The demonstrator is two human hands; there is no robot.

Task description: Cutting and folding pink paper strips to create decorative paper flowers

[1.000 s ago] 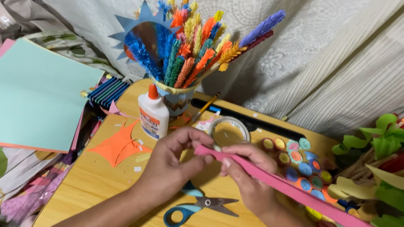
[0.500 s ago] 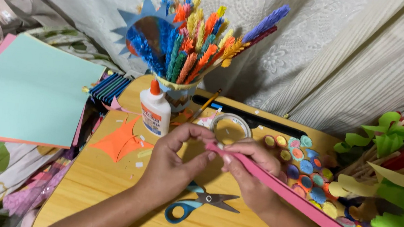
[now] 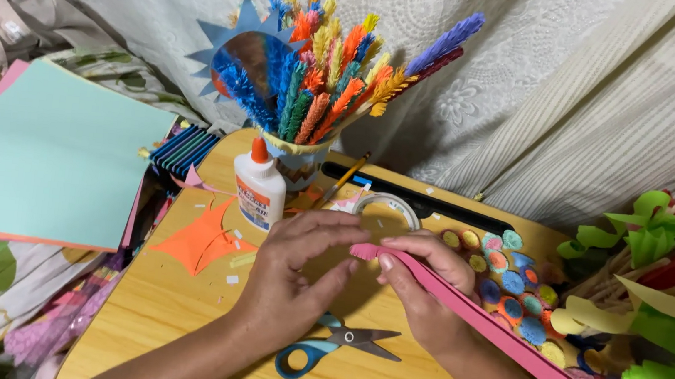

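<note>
At the middle of the frame, both hands meet over the yellow bench (image 3: 174, 314). The left hand (image 3: 286, 280) and the right hand (image 3: 427, 295) pinch the end of a long pink paper strip (image 3: 506, 337). Each grip is closed on the strip, with thumb and fingers pressed together right at its tip. From there the strip runs down to the lower right corner of the frame.

The strip looks thin and light. It looks soft enough to bend, fold or tear with a hard pull. It is not slippery, so a gentle pinch should hold it. The best place to hold it seems to be near the end, with fingers close together, so it does not flop.

Blue-handled scissors (image 3: 333, 348) lie on the bench just below the hands. A white glue bottle (image 3: 258, 189) with an orange cap stands left of the hands. Behind it, a cup (image 3: 302, 165) holds many bright fuzzy paper sticks. An orange paper cutout (image 3: 202, 242) lies lower left of the glue. Small round paper circles (image 3: 511, 283) sit to the right. A stack of big paper sheets (image 3: 40, 158) fills the left side.
</note>
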